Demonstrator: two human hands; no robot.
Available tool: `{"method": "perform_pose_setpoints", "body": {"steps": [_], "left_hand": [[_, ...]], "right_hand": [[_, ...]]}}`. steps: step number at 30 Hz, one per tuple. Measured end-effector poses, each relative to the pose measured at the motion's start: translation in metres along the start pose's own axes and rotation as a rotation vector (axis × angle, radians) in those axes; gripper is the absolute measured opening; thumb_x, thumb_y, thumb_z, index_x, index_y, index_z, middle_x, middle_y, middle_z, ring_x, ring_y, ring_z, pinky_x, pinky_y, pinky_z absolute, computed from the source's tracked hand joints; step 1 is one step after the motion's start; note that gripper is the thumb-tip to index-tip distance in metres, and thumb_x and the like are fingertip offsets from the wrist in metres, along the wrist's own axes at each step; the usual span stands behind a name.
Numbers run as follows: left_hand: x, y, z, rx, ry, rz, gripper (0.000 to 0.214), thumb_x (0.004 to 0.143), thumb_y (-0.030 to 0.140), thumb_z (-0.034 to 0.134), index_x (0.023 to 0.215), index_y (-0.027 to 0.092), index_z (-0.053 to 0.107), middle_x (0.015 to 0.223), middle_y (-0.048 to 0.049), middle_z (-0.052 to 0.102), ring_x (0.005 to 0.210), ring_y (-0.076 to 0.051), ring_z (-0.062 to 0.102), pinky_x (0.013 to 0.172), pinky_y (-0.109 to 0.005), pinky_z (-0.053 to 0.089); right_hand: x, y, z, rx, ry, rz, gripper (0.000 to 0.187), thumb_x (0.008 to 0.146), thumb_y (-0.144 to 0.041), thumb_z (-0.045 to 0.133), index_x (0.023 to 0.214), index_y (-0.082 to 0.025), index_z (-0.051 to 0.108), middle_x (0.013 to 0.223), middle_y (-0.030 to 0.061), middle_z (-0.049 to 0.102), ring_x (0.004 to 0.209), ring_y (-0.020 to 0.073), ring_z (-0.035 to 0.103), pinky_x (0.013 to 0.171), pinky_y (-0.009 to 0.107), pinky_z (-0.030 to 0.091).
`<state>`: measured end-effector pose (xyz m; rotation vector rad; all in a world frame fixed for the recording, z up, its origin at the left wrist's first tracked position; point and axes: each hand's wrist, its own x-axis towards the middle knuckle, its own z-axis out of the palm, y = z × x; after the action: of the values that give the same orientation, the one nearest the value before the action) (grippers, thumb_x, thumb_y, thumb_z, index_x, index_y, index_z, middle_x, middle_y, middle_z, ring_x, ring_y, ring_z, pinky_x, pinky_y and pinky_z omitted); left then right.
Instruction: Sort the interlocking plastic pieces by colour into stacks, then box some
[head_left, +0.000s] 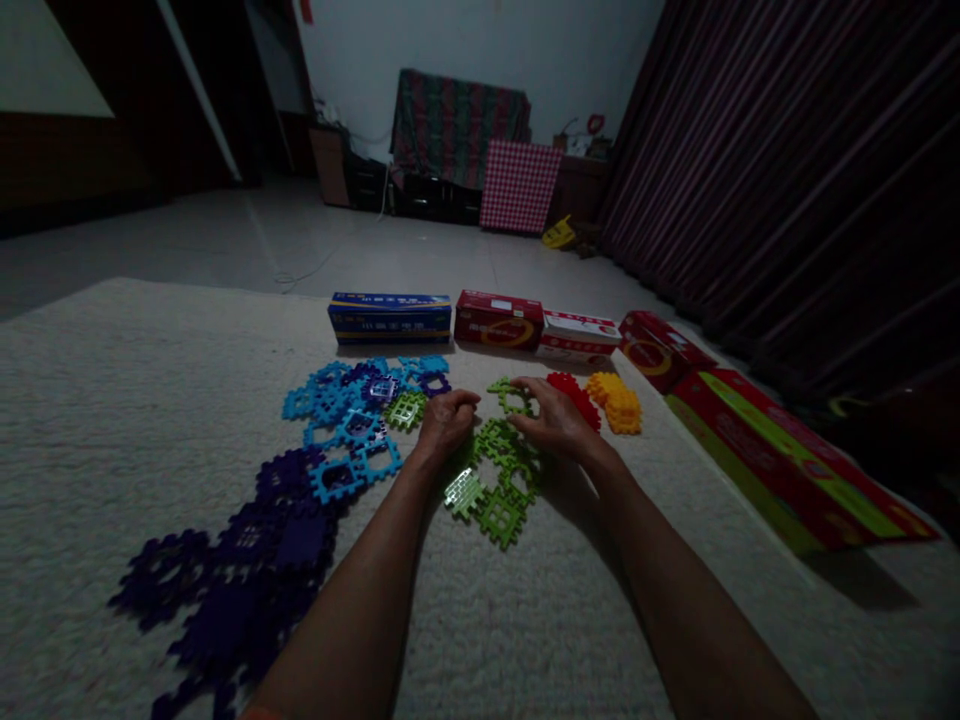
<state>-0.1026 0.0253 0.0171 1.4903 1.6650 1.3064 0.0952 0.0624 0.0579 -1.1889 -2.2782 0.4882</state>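
My right hand [553,418] pinches a green interlocking building tile [498,386] at its right edge, thumb and fingers around it. My left hand [448,424] is closed with its fingers curled, just left of that tile; whatever it may hold is hidden. Below and between the hands lies a loose group of green tiles [501,515], some with window or brick patterns. One more green tile [406,410] lies left of my left hand, against the light blue tiles [335,479]. Red tiles [576,398] are stacked just beyond my right hand, beside a stack of yellow tiles [616,402].
Dark purple tiles [225,620] spread over the pale mat [150,400] at the left. A blue box [390,320], a red box [498,322] and a white-and-red box [579,334] stand in a row behind. Larger red and green packaging [780,460] lines the right side.
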Motion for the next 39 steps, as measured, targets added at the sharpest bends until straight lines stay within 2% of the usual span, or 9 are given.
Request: {"method": "perform_pose_setpoints", "body": {"steps": [5,11,17,23,28,34,37,39], "left_hand": [[0.001,-0.003,0.001,-0.011,0.005,0.021,0.030,0.078,0.009,0.055,0.089,0.018,0.081,0.086,-0.0058,0.079,0.079,-0.018,0.072,0.081,-0.030,0.056],[0.001,-0.002,0.001,-0.046,0.001,-0.024,0.029,0.077,0.009,0.056,0.088,0.019,0.081,0.082,-0.0052,0.078,0.075,-0.018,0.071,0.078,-0.029,0.056],[0.000,0.001,0.000,-0.029,-0.003,-0.029,0.030,0.078,0.008,0.055,0.090,0.018,0.081,0.083,-0.0057,0.078,0.075,-0.018,0.071,0.079,-0.029,0.056],[0.000,0.004,-0.002,0.050,-0.032,-0.029,0.030,0.082,0.010,0.056,0.095,0.018,0.081,0.091,-0.0055,0.079,0.084,-0.017,0.072,0.086,-0.028,0.055],[0.000,0.003,-0.001,0.061,-0.052,-0.043,0.030,0.084,0.011,0.055,0.099,0.017,0.080,0.094,-0.0059,0.080,0.084,-0.017,0.072,0.086,-0.028,0.056],[-0.001,0.006,-0.002,0.099,-0.032,-0.028,0.030,0.084,0.009,0.056,0.096,0.018,0.081,0.094,-0.0052,0.080,0.088,-0.017,0.073,0.090,-0.028,0.055],[-0.001,0.008,-0.003,0.102,-0.037,-0.022,0.029,0.084,0.009,0.056,0.097,0.017,0.081,0.095,-0.0060,0.080,0.088,-0.018,0.073,0.091,-0.029,0.055],[-0.001,0.009,-0.003,0.100,-0.040,-0.022,0.029,0.084,0.010,0.056,0.097,0.017,0.081,0.095,-0.0062,0.080,0.087,-0.018,0.072,0.091,-0.029,0.055]], "right_hand": [[0.027,0.012,0.007,-0.171,0.075,0.006,0.056,0.076,-0.017,0.070,0.131,-0.016,0.059,0.132,0.0150,0.062,0.120,0.0284,0.058,0.104,0.042,0.045],[0.026,0.010,0.016,-0.247,0.116,-0.065,0.052,0.083,-0.020,0.062,0.135,-0.017,0.056,0.136,0.0143,0.059,0.125,0.0275,0.052,0.108,0.041,0.040],[0.038,0.013,0.016,-0.288,0.023,0.062,0.046,0.079,-0.017,0.065,0.124,-0.018,0.064,0.128,0.0132,0.065,0.120,0.0293,0.055,0.106,0.043,0.039],[0.041,0.019,0.023,-0.245,0.051,0.021,0.034,0.082,-0.023,0.064,0.116,-0.022,0.065,0.125,0.0089,0.067,0.118,0.0258,0.056,0.108,0.043,0.034],[0.040,0.016,0.020,-0.249,0.007,0.021,0.042,0.080,-0.020,0.063,0.123,-0.023,0.063,0.132,0.0102,0.064,0.125,0.0275,0.052,0.111,0.046,0.031],[0.041,0.008,0.019,-0.285,-0.036,-0.086,0.050,0.079,-0.014,0.056,0.128,-0.022,0.062,0.145,0.0111,0.055,0.134,0.0283,0.045,0.114,0.049,0.027],[0.045,0.005,0.022,-0.324,-0.092,-0.119,0.049,0.080,-0.014,0.055,0.128,-0.020,0.064,0.146,0.0133,0.053,0.135,0.0286,0.044,0.112,0.050,0.027],[0.048,0.002,0.023,-0.350,-0.118,-0.128,0.042,0.081,-0.015,0.055,0.121,-0.020,0.067,0.145,0.0135,0.054,0.134,0.0292,0.045,0.111,0.052,0.026]]}}
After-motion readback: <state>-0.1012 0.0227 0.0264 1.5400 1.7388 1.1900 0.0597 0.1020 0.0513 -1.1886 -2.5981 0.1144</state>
